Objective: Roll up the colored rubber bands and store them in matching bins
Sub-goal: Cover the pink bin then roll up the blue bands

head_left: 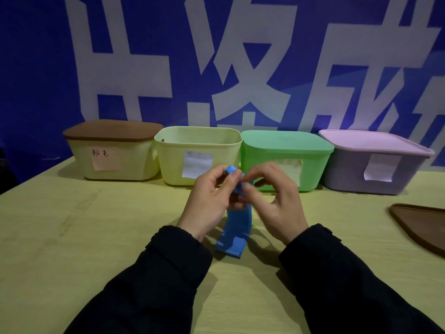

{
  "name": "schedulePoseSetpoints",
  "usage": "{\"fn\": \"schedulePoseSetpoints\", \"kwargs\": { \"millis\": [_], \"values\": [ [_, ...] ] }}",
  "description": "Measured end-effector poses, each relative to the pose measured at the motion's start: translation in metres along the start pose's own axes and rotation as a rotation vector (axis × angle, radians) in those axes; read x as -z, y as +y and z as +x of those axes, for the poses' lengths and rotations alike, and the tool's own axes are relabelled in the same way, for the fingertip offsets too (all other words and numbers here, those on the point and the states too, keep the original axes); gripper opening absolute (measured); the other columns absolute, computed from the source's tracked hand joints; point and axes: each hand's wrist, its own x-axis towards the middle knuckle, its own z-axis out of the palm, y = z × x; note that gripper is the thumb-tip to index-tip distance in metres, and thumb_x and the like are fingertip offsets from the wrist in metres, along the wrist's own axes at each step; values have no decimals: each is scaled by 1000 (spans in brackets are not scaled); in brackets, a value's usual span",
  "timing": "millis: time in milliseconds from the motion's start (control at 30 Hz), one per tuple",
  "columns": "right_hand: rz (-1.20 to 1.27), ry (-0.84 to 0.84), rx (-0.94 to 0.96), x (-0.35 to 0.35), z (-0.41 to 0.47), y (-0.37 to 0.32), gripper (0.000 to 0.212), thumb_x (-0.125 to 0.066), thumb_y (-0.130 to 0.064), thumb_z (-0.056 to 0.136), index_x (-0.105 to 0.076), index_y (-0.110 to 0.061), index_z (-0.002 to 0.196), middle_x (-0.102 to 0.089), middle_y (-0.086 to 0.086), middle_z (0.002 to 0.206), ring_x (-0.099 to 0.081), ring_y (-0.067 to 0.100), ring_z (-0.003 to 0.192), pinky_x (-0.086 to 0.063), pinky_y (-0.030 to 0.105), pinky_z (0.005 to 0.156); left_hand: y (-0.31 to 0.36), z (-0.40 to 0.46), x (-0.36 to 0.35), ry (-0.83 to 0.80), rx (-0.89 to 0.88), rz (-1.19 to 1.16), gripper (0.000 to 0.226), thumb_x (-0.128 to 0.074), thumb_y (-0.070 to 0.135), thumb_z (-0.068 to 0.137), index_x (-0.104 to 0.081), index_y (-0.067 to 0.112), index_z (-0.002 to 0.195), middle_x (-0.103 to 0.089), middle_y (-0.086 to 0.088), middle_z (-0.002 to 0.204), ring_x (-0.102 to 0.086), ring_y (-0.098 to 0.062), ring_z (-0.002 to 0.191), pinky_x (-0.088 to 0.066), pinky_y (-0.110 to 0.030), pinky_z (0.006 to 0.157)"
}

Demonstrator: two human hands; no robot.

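Note:
A wide blue rubber band (234, 231) hangs from my two hands above the table, its lower end touching the tabletop. My left hand (209, 198) pinches the band's upper end between thumb and fingers. My right hand (272, 201) pinches the same upper end from the right, where the band is folded or rolled over. Along the back stand a cream bin with a brown lid (113, 150), an uncovered pale yellow bin (197, 155), a green lidded bin (286, 157) and a purple lidded bin (375, 162), each with a paper label.
A brown lid (423, 227) lies on the table at the right edge. The yellow-green tabletop (96, 237) stretches in front of the bins. A blue wall banner with large white characters (216, 56) rises behind them.

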Motion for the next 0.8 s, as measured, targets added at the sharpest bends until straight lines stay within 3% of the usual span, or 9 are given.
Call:
{"fn": "schedulePoseSetpoints", "kwargs": {
  "millis": [133,267,400,533,633,700,800],
  "values": [
    [130,47,-128,9,5,3,17,-57,-13,91,-69,-17,103,-71,-3,103,-66,15,100,-54,35,83,3,1,4,6,-35,-13,14,-60,17,100,-69,7,101,-75,-13,93,-75,-27,74,-60,-27,65],
    [361,-179,-208,16,7,4,33,-54,-10,94,-69,-13,123,-72,-3,120,-64,14,116,-50,26,95,1,-1,4,-69,-159,160,12,-71,16,93,-76,22,102,-77,-3,88,-74,-17,78,-57,-26,67],
    [461,-163,-276,15,8,1,21,-59,-13,94,-74,-12,109,-75,7,108,-70,21,104,-54,29,90,2,-2,3,-37,-213,137,19,-73,9,89,-77,24,100,-77,1,89,-72,-9,77,-55,-21,68],
    [468,-90,-320,17,9,2,5,-65,-17,90,-69,-16,87,-74,1,91,-67,15,85,-54,29,79,5,-2,4,17,-182,151,8,-76,21,86,-75,24,94,-75,5,78,-63,-7,63,-49,-20,58],
    [455,-94,-322,15,8,-3,10,-61,-19,92,-61,-13,83,-60,-3,74,-53,10,72,-43,22,67,6,-3,2,13,-178,125,8,-77,23,84,-76,21,92,-75,6,79,-62,-4,66,-49,-17,63],
    [479,-101,-332,14,8,-6,14,-64,-25,90,-61,-14,82,-51,11,73,-45,18,71,-37,32,65,6,-3,1,-4,-184,99,14,-76,28,82,-77,24,95,-78,3,84,-67,-7,76,-55,-23,72],
    [506,-135,-353,14,9,-8,21,-67,-34,83,-65,-13,84,-49,18,75,-44,23,74,-34,35,68,4,-2,0,20,-158,70,28,-76,35,77,-70,25,103,-75,2,78,-66,-7,74,-52,-24,70]
  ]
}}
